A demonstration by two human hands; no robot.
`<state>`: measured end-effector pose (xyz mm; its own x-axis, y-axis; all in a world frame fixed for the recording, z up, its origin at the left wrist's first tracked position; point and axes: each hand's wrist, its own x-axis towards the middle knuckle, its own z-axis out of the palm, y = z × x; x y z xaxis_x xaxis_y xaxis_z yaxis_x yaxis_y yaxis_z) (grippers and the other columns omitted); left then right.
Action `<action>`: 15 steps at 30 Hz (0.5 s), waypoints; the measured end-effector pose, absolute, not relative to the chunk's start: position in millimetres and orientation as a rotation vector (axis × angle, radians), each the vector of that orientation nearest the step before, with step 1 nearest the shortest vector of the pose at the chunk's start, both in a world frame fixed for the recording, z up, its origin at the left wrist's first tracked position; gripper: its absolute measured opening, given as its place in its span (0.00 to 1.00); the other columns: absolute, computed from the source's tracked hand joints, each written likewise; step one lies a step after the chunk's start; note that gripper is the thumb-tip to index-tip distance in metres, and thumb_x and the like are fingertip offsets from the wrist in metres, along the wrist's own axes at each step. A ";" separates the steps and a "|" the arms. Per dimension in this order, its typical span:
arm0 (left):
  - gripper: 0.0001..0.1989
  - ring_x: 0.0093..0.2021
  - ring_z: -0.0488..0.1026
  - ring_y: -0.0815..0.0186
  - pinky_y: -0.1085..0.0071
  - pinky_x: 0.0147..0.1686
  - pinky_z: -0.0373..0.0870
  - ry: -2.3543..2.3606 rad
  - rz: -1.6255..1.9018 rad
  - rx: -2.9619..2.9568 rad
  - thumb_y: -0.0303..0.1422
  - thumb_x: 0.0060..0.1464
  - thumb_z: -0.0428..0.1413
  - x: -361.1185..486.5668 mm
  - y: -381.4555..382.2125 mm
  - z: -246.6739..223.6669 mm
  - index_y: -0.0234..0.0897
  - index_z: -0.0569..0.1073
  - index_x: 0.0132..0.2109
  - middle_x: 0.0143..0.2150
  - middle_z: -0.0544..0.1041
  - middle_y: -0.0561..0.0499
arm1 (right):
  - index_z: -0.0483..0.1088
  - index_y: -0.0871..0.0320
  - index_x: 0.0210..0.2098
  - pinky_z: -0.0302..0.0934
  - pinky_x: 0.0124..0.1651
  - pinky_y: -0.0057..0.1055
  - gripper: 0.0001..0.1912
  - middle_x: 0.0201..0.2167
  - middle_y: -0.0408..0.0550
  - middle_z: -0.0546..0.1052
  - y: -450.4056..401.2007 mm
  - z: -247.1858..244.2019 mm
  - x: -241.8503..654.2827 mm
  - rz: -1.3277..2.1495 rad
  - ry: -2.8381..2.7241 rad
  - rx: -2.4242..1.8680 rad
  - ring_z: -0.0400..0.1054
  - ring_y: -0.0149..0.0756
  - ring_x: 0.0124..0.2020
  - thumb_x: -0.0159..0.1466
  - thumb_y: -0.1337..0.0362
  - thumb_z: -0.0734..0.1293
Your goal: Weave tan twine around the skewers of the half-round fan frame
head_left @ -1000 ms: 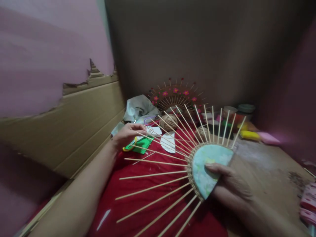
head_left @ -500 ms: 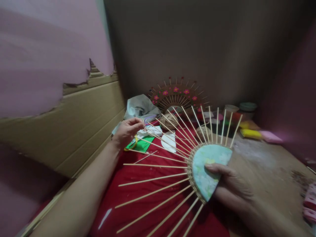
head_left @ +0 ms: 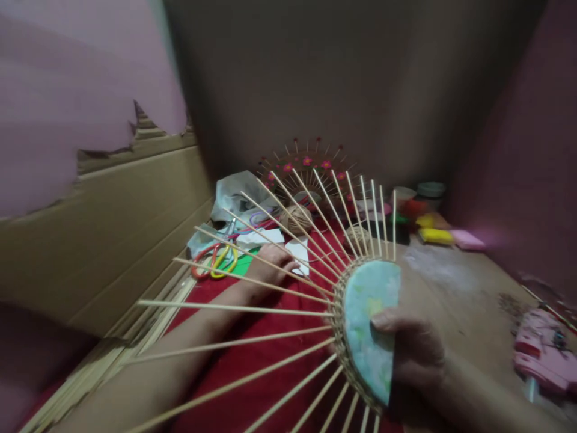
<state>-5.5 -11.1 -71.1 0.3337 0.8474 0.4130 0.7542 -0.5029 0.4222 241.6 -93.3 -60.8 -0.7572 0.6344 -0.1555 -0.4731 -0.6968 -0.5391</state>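
My right hand (head_left: 417,343) grips a half-round hand fan frame by its pale blue floral fabric panel (head_left: 367,300), thumb on the front and fingers behind. Long thin bamboo sticks (head_left: 279,310) spread out from the panel's curved edge. Around that edge runs a woven twine band (head_left: 339,331). My left hand (head_left: 273,261) is behind the upper left sticks, fingers pinched together on what looks like a thin strand of twine leading to the band. The sticks partly cover this hand.
Scissors (head_left: 216,261) with red and yellow handles lie at left by a cardboard sheet (head_left: 148,210). Balls of twine (head_left: 296,219) and a finished flowered fan (head_left: 306,161) are at the back. Yellow packets (head_left: 436,236) and a pink glue gun (head_left: 541,352) lie right. Red cloth (head_left: 252,367) covers the table's middle.
My left hand has moved right and down, from the stick tips to behind the sticks nearer the band. The fan has turned slightly counter-clockwise in my right hand. The scissors have come into fuller view.
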 end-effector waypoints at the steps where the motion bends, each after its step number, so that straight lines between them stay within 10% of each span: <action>1: 0.08 0.37 0.67 0.58 0.61 0.43 0.60 1.468 0.867 2.493 0.34 0.50 0.54 0.2 -13.4 -72.4 0.35 0.74 0.27 0.30 0.73 0.45 | 0.73 0.61 0.25 0.61 0.45 0.46 0.08 0.20 0.48 0.76 -94.3 -60.3 241.8 2.407 -0.660 -0.439 0.72 0.44 0.33 0.43 0.69 0.67; 15: 0.16 0.51 0.65 0.59 0.62 0.50 0.62 1.110 0.974 2.334 0.29 0.52 0.50 13.1 -46.2 -40.9 0.38 0.70 0.49 0.51 0.70 0.47 | 0.71 0.61 0.25 0.56 0.52 0.45 0.09 0.21 0.46 0.77 -85.1 -65.4 237.2 2.314 -0.559 -0.443 0.72 0.42 0.36 0.43 0.74 0.66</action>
<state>13.1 -46.2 -40.9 0.4485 0.7858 0.4258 0.5241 -0.6172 0.5869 237.2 -85.1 -65.4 -0.6931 0.7043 -0.1537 -0.5564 -0.6582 -0.5071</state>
